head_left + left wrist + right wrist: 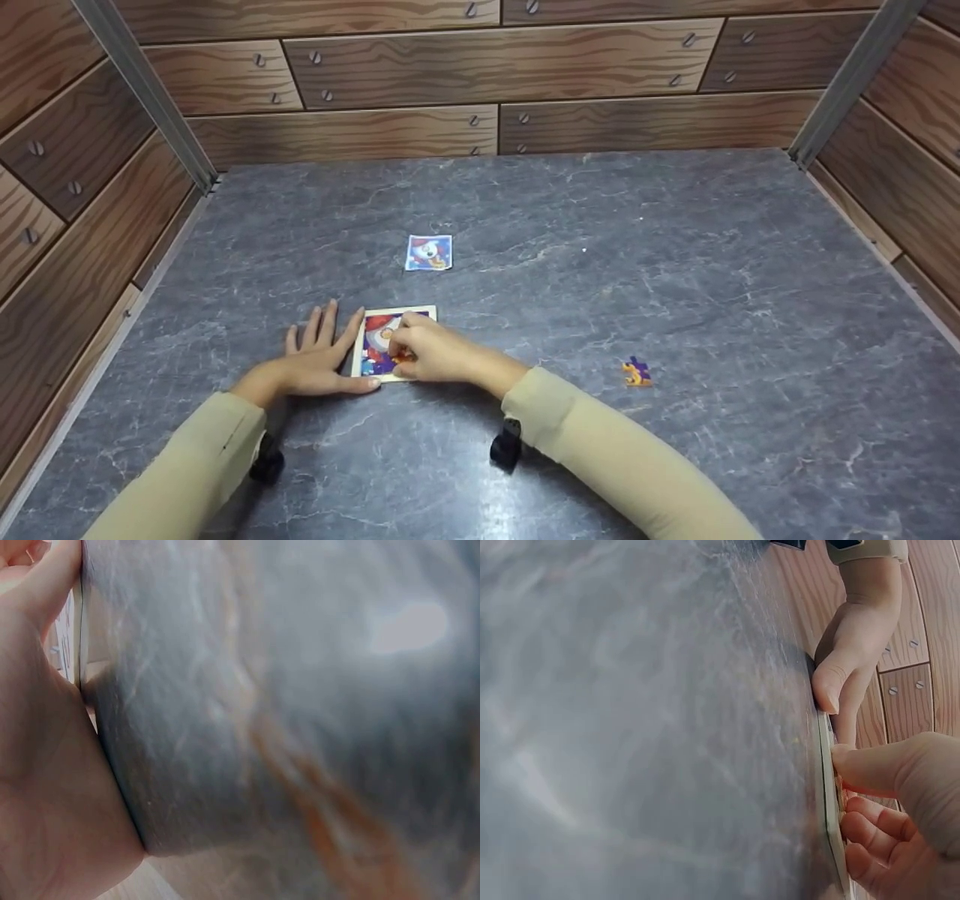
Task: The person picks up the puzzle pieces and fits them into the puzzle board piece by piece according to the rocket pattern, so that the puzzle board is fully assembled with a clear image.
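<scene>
A small framed jigsaw puzzle (370, 361) lies flat on the grey table, its picture red, white and purple inside a cream border. My left hand (315, 367) is spread flat beside it, the index finger along its left edge and the thumb at the lower left corner. Over the puzzle's right part, my right hand (435, 351) bends its fingers and thumb about an orange-patterned puzzle piece (405, 358), mostly hidden by the hand. The right wrist view shows the thumb and curled fingertips of the right hand (900, 802) down at the puzzle's surface.
A loose purple and orange puzzle piece (638, 371) lies on the table to the right. Beyond the puzzle sits a small picture card (429, 253) with a similar design. Wood-patterned walls (390, 71) enclose the back and sides of the grey table (525, 202).
</scene>
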`<state>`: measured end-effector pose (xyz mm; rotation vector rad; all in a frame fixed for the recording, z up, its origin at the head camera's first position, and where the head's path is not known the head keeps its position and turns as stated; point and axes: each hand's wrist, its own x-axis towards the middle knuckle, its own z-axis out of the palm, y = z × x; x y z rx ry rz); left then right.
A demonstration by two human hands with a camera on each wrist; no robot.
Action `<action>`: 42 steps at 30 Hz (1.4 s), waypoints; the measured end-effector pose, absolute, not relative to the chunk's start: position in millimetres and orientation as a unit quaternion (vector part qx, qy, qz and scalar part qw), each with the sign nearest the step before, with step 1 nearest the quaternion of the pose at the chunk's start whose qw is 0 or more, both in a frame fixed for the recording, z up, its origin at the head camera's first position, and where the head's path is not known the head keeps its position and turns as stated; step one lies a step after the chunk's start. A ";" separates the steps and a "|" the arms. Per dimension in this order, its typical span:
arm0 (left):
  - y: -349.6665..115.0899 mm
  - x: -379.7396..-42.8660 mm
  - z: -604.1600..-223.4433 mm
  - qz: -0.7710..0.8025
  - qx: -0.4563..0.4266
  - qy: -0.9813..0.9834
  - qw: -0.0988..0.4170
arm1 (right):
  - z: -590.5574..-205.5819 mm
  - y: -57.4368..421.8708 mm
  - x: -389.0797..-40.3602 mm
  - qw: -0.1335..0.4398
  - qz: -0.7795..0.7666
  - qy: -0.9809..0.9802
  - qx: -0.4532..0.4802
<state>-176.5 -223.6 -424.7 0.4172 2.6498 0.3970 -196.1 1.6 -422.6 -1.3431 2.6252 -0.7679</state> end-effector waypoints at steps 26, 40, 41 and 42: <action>-223.4 -177.3 -425.2 0.143 0.152 0.954 0.215 | -416.5 7.0 -197.4 0.079 -0.250 0.864 -0.430; -223.5 -177.6 -427.2 0.138 0.154 0.955 0.212 | -404.5 24.1 -195.0 0.096 -0.301 0.835 -0.450; -223.9 -177.5 -427.0 0.137 0.153 0.956 0.211 | -402.9 27.5 -194.6 0.101 -0.309 0.835 -0.445; -224.2 -177.3 -426.7 0.135 0.153 0.956 0.211 | -401.3 31.4 -194.2 0.108 -0.317 0.833 -0.440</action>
